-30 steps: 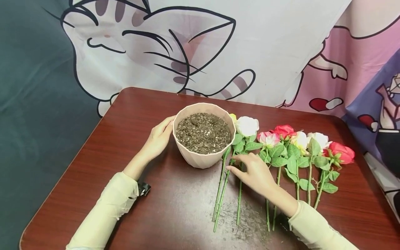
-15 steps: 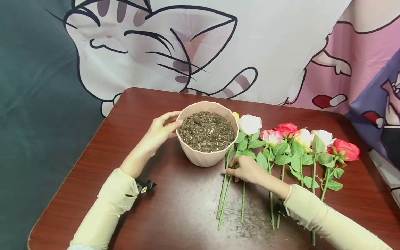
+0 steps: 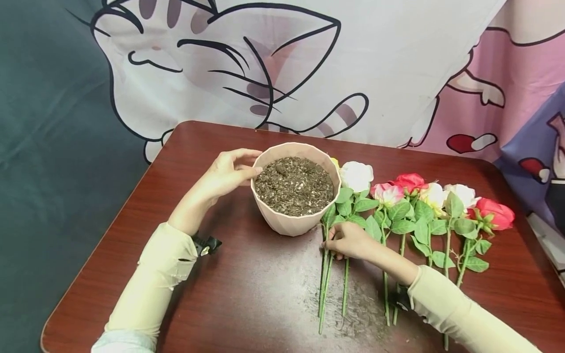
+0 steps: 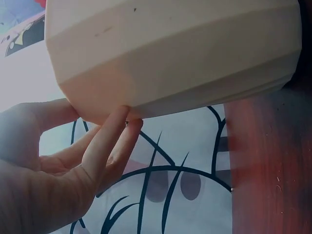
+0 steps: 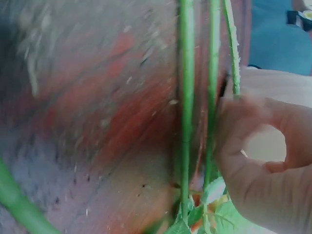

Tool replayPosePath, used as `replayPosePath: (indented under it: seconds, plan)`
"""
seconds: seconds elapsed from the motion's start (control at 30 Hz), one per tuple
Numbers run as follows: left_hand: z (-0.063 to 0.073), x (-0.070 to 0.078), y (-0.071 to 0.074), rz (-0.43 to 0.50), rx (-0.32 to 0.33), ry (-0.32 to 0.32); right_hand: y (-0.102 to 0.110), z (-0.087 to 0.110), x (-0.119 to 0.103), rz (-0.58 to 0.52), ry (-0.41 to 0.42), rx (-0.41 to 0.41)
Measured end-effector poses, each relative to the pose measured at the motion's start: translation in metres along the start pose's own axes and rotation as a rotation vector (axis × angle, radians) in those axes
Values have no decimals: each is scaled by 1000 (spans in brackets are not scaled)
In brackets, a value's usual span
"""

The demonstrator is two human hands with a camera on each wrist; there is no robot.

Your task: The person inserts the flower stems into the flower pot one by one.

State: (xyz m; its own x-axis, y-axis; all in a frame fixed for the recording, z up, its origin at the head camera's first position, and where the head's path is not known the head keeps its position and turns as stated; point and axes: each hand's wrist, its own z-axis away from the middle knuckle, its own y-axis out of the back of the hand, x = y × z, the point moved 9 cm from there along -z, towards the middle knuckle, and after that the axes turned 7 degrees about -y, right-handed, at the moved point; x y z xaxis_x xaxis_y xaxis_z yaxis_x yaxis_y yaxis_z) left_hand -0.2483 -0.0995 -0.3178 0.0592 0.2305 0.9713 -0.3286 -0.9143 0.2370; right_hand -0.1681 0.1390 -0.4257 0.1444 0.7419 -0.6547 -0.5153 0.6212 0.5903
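Note:
A pale pink faceted flowerpot [image 3: 288,226] full of dark soil [image 3: 295,186] stands mid-table. At its left side is my left hand [image 3: 226,172], thumb at the rim; in the left wrist view, the extended fingers [image 4: 109,139] touch the outer wall. Right of the pot, my right hand [image 3: 353,240] pinches a green rose stem [image 5: 233,53] between thumb and curled index finger. That rose's bloom is hidden behind the pot and leaves. Beside the hand lie a white rose [image 3: 356,175] and another long stem [image 3: 346,289].
Several more roses lie to the right, among them a pink-and-white one [image 3: 387,194], a red one [image 3: 492,213] and a yellow one [image 3: 432,196]. Bits of soil are scattered on the brown table [image 3: 247,294] near the stem ends. A cartoon-printed cloth [image 3: 397,68] hangs behind.
My right hand has come down onto the stems, and its fingers have closed on one; the two leftmost stems have swung more upright. My left thumb has moved up to the pot's rim.

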Motion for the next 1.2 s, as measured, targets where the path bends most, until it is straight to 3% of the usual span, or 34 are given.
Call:
replayPosePath:
  seconds: [0.23, 0.4, 0.67, 0.87, 1.03, 1.2]
  plan:
    - [2, -1, 0, 2, 3, 18, 5, 12, -2, -258, 67, -126]
    - [4, -4, -1, 19, 7, 17, 21, 24, -7, -288, 110, -116]
    - [2, -6, 1, 86, 49, 23, 68, 54, -22, -71, 114, 181]
    - [2, -7, 2, 82, 56, 26, 101, 73, -36, 10, 204, 341]
    - [3, -8, 2, 69, 62, 24, 130, 83, -48, -14, 306, 428]
    - [5, -8, 3, 76, 75, 22, 163, 94, -59, -54, 395, 569]
